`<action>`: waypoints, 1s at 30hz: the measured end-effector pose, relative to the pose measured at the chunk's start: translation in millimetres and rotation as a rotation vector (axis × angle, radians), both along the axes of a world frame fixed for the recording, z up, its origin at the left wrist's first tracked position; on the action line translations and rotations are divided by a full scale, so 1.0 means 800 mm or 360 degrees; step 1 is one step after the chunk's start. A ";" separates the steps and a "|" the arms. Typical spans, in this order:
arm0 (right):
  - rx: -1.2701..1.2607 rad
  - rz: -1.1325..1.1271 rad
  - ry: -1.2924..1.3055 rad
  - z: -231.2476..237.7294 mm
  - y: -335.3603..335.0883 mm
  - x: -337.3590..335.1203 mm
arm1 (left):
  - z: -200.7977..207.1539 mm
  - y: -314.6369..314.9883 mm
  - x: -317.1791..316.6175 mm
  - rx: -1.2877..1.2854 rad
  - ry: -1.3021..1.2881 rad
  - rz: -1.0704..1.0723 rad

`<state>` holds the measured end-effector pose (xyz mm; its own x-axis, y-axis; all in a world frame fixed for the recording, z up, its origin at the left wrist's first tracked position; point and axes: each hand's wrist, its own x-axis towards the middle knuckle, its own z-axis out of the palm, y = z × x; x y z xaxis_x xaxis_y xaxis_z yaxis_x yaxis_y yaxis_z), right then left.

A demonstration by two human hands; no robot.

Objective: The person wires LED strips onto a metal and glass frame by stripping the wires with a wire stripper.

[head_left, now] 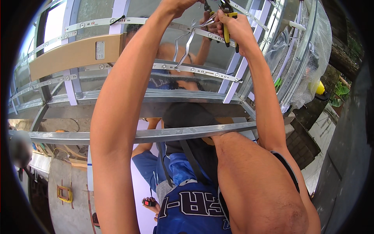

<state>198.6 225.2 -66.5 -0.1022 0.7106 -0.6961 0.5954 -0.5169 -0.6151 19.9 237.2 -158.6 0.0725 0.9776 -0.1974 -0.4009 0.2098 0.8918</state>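
Observation:
My right hand [237, 29] is closed around a pair of pliers [226, 34] with yellow and black handles, at the top of the view. The jaws point up near the frame's edge. To its left, my left hand [180, 5] is partly cut off by the upper edge. Its fingers are bent together, and what they pinch does not show clearly. A pale wire [189, 45] loops from the lower LED strip [202, 71] up toward the pliers. Behind the hands, a shiny panel [171, 48] mirrors my arms and the tool.
Rows of LED strip [87, 24] cross pale uprights inside a metal frame [175, 132]. A brown board [66, 56] with a label leans at left. Clear plastic sheeting [311, 58] hangs at right. Below, another person's hand [156, 208] holds a small red-and-black device. A yellow cord reel [65, 194] lies on the ground.

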 end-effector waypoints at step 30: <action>0.0057 -0.0098 0.0135 -0.019 0.008 0.023 | -0.001 -0.004 -0.005 0.0016 -0.0006 -0.0014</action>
